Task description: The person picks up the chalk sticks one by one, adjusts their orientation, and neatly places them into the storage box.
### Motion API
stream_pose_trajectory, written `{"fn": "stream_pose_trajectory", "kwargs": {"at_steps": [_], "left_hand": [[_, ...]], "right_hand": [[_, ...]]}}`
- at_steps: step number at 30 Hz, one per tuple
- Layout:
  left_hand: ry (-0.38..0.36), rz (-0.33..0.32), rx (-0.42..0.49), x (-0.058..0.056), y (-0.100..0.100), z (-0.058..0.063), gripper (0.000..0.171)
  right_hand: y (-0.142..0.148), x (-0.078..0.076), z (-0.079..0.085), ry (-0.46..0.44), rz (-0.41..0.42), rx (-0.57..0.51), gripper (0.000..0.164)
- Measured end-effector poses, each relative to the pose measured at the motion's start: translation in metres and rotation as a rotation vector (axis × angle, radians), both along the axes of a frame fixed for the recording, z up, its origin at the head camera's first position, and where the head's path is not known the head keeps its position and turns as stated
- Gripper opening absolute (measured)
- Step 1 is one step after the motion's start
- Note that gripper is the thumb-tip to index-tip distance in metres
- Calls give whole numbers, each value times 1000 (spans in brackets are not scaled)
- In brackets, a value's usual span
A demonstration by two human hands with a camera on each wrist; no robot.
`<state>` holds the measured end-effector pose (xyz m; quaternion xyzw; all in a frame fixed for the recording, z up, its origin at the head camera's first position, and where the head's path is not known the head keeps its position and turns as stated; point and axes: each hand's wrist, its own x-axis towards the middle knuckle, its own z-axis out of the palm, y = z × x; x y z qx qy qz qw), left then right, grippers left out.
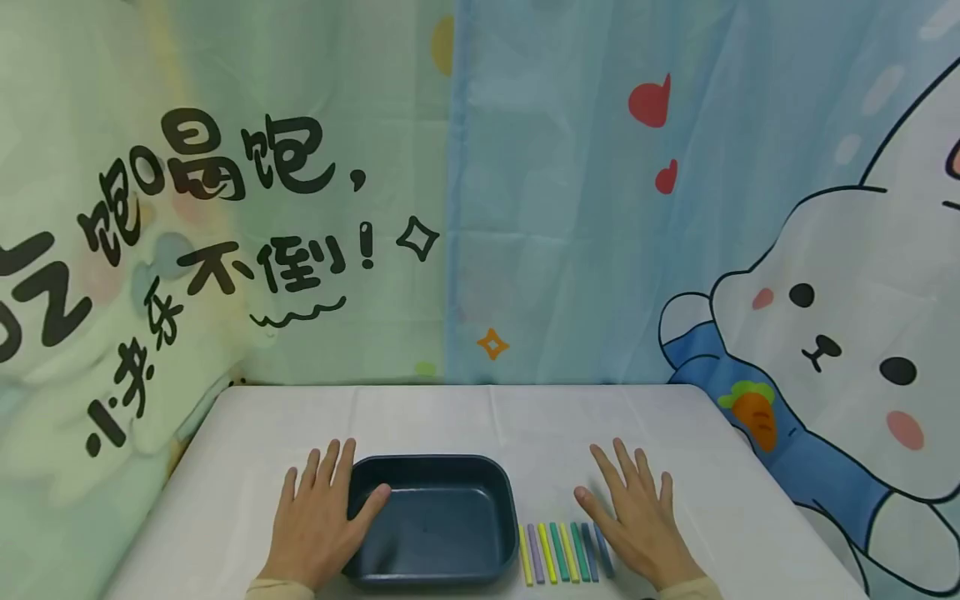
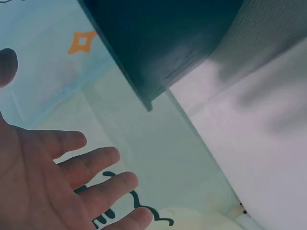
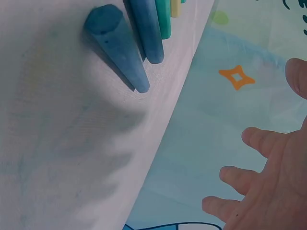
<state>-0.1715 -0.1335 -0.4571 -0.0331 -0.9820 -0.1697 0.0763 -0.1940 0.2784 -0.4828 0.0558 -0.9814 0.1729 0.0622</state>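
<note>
A dark blue rectangular tray (image 1: 431, 533) with raised walls lies on the white tabletop in the head view. My left hand (image 1: 318, 512) is over its left side, fingers spread, the thumb overlapping the rim in this view. To the right of the tray runs a row of several chalk sticks (image 1: 564, 552) in yellow, purple, green and blue. Beside the row's right end is my right hand (image 1: 641, 521), fingers straight and spread, holding nothing. The right wrist view shows a blue chalk stick (image 3: 117, 45) at the end of the row, with the fingers apart from it.
The white-covered table (image 1: 540, 433) ends at a printed curtain (image 1: 555, 208) behind it. A cartoon figure (image 1: 847, 333) and dark lettering (image 1: 232, 158) are printed on the curtain. In the left wrist view the tray wall (image 2: 158, 48) rises beyond the fingertips.
</note>
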Motion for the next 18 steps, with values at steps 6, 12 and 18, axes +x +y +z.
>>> {"fn": "stream_pose_trajectory", "kwargs": {"at_steps": [6,12,18], "left_hand": [[42,-7,7,7,-3,6,102],[59,-20,15,21,-10,6,101],[-60,-13,30,31,-10,-5,108]], "right_hand": [[-1,2,0,-6,-1,-3,77],[1,3,-2,12,9,-2,75],[3,5,-4,43,20,5,70]]}}
